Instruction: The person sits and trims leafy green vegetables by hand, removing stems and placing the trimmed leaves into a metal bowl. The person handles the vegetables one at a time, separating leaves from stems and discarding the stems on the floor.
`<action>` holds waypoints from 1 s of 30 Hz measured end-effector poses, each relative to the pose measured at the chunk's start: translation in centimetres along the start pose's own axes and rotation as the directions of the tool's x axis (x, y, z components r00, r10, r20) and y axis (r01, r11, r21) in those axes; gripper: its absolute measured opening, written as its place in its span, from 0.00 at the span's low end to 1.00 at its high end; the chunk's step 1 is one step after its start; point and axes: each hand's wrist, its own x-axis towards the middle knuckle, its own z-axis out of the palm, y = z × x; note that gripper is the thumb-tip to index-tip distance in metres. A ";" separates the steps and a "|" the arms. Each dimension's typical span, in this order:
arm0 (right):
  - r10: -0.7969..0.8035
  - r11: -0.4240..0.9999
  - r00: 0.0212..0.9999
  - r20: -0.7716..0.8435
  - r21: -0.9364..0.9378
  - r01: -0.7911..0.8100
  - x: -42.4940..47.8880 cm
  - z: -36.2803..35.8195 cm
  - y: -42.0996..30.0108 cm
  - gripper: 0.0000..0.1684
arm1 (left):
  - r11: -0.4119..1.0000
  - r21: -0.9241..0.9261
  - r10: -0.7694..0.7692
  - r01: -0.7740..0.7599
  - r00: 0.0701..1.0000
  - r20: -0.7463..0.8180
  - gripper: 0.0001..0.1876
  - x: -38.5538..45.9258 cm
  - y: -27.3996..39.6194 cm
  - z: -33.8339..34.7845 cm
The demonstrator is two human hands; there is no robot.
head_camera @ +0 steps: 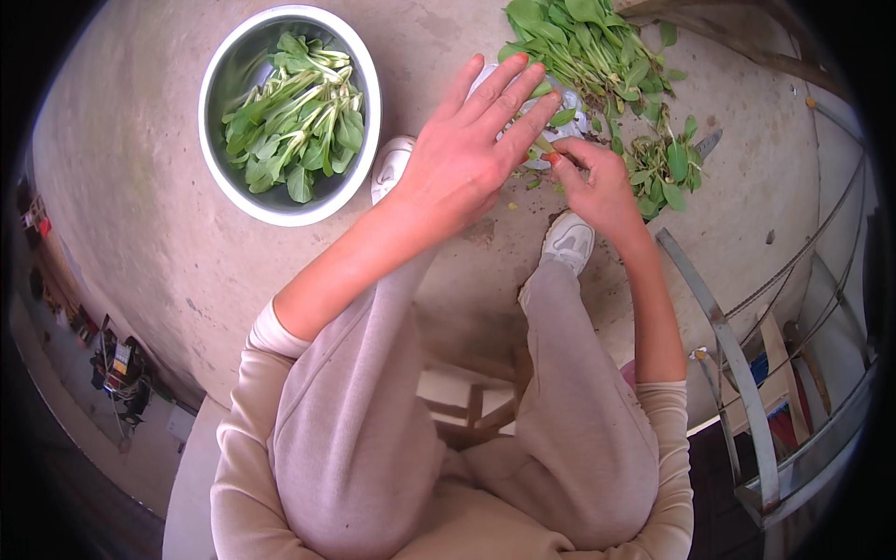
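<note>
My left hand (483, 140) is spread, back up, over a small leafy green plant (542, 143); its palm side is hidden. Pinched between thumb and forefinger, the stem end of that plant is in my right hand (595, 178). Beneath both hands lies a crumpled clear plastic bag (570, 122) with leaf scraps. To the left, a steel bowl (210, 119) holds leafy greens (301, 119). A large pile of leafy greens (588, 42) rests on the floor beyond my right hand, and a smaller heap of leaves and roots (665, 168) lies right of it.
A knife blade (709, 143) sticks out by the small heap on the concrete floor (476, 294). My white shoes (568, 241) stand near the bag. A metal frame with ropes (742, 392) is at the right, a wooden piece (742, 49) at the upper right.
</note>
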 end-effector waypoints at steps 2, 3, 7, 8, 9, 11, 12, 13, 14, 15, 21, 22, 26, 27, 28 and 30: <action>-0.065 0.997 0.998 0.021 -0.049 0.066 -0.6 0.7 -1.3 0.09 | 0.994 0.108 0.017 -0.024 0.997 0.072 0.31 -0.4 0.2 0.7; -0.115 0.990 0.993 0.018 -0.076 0.116 -0.8 0.9 -1.5 0.08 | 0.986 0.158 0.027 -0.044 0.994 0.106 0.30 -0.5 0.2 1.1; -0.293 0.940 0.956 0.029 -0.171 0.294 -1.4 1.4 -1.6 0.06 | 0.998 0.051 0.016 -0.028 0.976 0.219 0.22 -1.9 -0.5 2.4; -0.332 0.923 0.943 0.037 -0.191 0.333 -1.5 1.5 -1.5 0.05 | 0.999 0.015 0.029 -0.033 0.977 0.210 0.20 -2.2 -0.8 2.7; -0.306 0.931 0.951 0.054 -0.193 0.311 -1.7 1.4 -1.6 0.06 | 0.999 -0.020 0.039 -0.036 0.979 0.201 0.17 -2.3 -1.0 2.7; -0.253 0.944 0.963 0.087 -0.197 0.266 -1.9 1.3 -1.6 0.08 | 0.974 -0.165 -0.089 0.154 0.935 0.344 0.08 -2.3 -1.0 2.5; -0.285 0.931 0.956 0.067 -0.218 0.292 -1.9 1.3 -1.5 0.08 | 0.941 -0.225 -0.140 0.253 0.897 0.420 0.04 -2.2 -1.0 2.4; -0.316 0.918 0.947 0.046 -0.238 0.318 -1.9 1.4 -1.3 0.08 | 0.935 -0.263 -0.131 0.239 0.920 0.369 0.04 -2.3 -1.0 2.5; -0.348 0.903 0.937 0.027 -0.259 0.343 -1.8 1.5 -1.1 0.08 | 0.927 -0.301 -0.124 0.224 0.940 0.317 0.03 -2.4 -1.0 2.8; -0.371 0.891 0.928 0.030 -0.271 0.364 -1.7 1.4 -1.1 0.08 | 0.919 -0.337 -0.118 0.206 0.957 0.264 0.04 -2.5 -1.1 2.9; -0.424 0.859 0.906 -0.006 -0.318 0.400 -1.5 1.8 -1.4 0.05 | 0.916 -0.289 -0.167 0.279 0.919 0.358 0.04 -2.6 -0.6 2.6; -0.443 0.855 0.896 -0.040 -0.317 0.409 -1.4 2.1 -1.5 0.03 | 0.907 -0.300 -0.178 0.296 0.914 0.364 0.05 -2.6 -0.5 2.5; -0.493 0.832 0.859 -0.136 -0.360 0.421 -1.4 3.1 -1.0 0.02 | 0.885 -0.300 -0.238 0.356 0.899 0.368 0.07 -2.5 0.1 2.3; -0.500 0.830 0.852 -0.156 -0.366 0.420 -1.3 3.3 -0.9 0.03 | 0.883 -0.290 -0.255 0.369 0.896 0.363 0.07 -2.5 0.3 2.4; -0.506 0.828 0.844 -0.177 -0.373 0.418 -1.3 3.4 -0.8 0.03 | 0.872 -0.300 -0.269 0.388 0.890 0.368 0.07 -2.5 0.5 2.3; -0.506 0.831 0.836 -0.211 -0.378 0.407 -1.2 3.6 -0.9 0.03 | 0.847 -0.320 -0.297 0.425 0.877 0.378 0.06 -2.5 0.9 2.3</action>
